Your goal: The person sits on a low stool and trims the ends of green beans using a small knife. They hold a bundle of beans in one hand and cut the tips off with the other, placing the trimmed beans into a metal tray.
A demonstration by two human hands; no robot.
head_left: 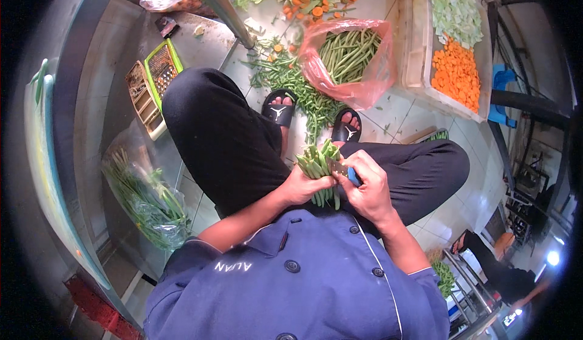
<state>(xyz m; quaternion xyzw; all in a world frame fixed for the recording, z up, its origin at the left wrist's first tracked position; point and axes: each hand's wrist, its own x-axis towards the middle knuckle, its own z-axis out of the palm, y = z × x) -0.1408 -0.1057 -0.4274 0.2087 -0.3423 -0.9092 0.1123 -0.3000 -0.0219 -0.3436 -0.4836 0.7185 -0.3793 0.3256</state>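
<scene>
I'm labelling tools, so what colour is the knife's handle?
The knife's handle is blue; the head view shows it best.

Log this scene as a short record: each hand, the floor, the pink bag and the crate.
Left hand: gripping a bunch of green beans
Right hand: holding a blue-handled knife at the bunch
Floor: cut green pieces scattered near black sandals
Pink bag: open, holding long beans
Crate: chopped pale green leaves beside orange carrot pieces

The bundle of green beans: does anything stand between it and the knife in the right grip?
Nothing visible does. The knife in the right grip is close at the bundle, which the left grip holds.
</scene>
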